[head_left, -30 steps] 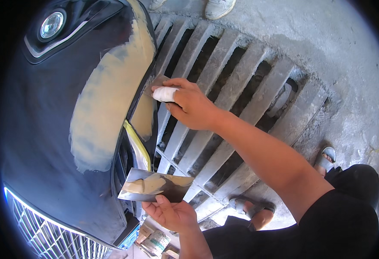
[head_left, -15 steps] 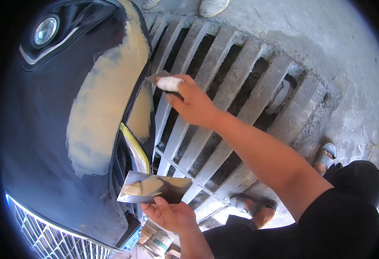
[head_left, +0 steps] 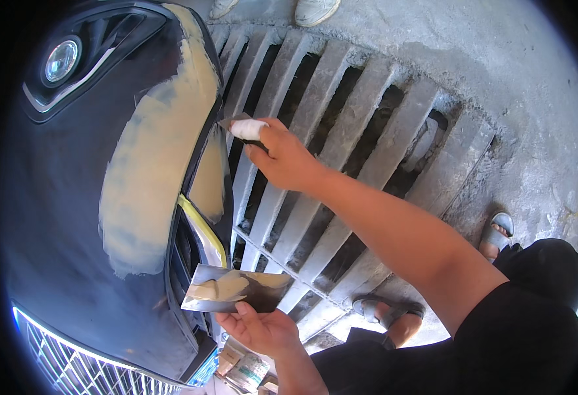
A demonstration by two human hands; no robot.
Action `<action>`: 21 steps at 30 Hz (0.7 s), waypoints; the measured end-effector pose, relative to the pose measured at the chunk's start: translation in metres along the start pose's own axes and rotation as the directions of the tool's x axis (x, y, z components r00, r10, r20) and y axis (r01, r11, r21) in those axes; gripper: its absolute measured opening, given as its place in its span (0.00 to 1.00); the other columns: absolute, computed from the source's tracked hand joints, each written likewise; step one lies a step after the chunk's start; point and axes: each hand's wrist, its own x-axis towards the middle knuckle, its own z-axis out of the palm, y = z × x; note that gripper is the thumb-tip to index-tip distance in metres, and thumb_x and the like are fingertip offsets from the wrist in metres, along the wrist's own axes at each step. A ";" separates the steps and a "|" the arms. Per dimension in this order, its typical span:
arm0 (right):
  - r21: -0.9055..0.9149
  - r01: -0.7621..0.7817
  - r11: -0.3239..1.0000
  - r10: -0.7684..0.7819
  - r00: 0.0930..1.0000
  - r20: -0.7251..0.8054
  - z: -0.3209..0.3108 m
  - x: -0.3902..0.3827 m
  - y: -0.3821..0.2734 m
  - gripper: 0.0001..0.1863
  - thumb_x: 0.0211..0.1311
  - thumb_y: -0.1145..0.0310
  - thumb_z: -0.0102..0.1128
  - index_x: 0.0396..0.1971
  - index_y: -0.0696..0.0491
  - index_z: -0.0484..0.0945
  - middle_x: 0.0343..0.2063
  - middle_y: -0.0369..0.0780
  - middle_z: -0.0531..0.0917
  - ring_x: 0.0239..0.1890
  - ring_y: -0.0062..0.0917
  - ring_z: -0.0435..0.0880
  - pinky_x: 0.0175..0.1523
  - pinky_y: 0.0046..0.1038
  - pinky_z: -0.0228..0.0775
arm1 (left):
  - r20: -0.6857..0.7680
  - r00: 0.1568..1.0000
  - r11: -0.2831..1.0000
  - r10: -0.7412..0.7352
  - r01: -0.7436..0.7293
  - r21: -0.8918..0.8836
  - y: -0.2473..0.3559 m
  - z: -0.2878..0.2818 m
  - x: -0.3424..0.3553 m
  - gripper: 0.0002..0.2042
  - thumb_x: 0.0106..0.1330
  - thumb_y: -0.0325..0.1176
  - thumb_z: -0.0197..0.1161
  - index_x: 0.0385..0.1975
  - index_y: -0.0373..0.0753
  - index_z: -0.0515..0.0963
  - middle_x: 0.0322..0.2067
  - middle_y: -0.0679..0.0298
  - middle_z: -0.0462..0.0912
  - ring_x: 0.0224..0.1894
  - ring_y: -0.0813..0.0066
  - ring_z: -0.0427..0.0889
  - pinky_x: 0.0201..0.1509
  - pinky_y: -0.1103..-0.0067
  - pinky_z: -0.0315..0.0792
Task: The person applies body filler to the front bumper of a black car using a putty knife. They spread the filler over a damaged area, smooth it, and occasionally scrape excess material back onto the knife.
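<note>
Body filler going onto a dark car bumper, the broad patch already laid

The person's right hand (head_left: 287, 157) was closed around a small spreader (head_left: 244, 128), its white-wrapped grip in the fingers and its blade touching the bumper's (head_left: 58, 217) edge beside a narrow strip of tan filler (head_left: 208, 174). The left hand (head_left: 262, 329) lay flat and open underneath a metal mixing plate (head_left: 236, 289), propping it up just below the grille slats; a smear of filler still sat on the plate. A wide tan filler patch (head_left: 154, 171) already covered the bumper's curve under the fog lamp (head_left: 62, 59). To my eye the spreading was well along, with edge work, levelling and sanding left. A concrete drain grate (head_left: 341, 164) ran underneath.
</note>
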 end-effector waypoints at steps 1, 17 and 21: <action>0.003 -0.071 0.997 0.071 0.997 0.001 0.003 0.002 0.000 0.22 0.65 0.76 0.56 0.59 0.50 0.75 0.51 0.46 0.75 0.49 0.38 0.78 0.53 0.32 0.70 | 0.001 1.000 1.000 -0.001 0.001 -0.018 -0.001 0.000 -0.001 0.21 0.72 0.30 0.55 0.61 0.32 0.62 0.56 0.55 0.74 0.58 0.68 0.74 0.66 0.71 0.64; 0.119 -0.043 0.992 0.040 0.999 0.021 0.027 -0.033 -0.013 0.23 0.64 0.74 0.57 0.60 0.49 0.75 0.46 0.45 0.77 0.47 0.36 0.79 0.55 0.33 0.70 | 0.028 0.999 1.000 0.015 -0.015 -0.024 0.000 -0.004 0.003 0.21 0.71 0.31 0.57 0.61 0.32 0.63 0.58 0.55 0.73 0.59 0.67 0.73 0.66 0.69 0.63; 0.120 0.045 0.992 -0.067 0.979 0.190 0.034 -0.085 -0.018 0.24 0.62 0.76 0.57 0.60 0.51 0.75 0.48 0.46 0.78 0.51 0.37 0.79 0.60 0.35 0.70 | 0.015 1.000 1.000 0.013 -0.013 -0.008 0.002 -0.003 0.008 0.22 0.72 0.31 0.57 0.62 0.32 0.62 0.59 0.55 0.72 0.60 0.67 0.72 0.67 0.68 0.63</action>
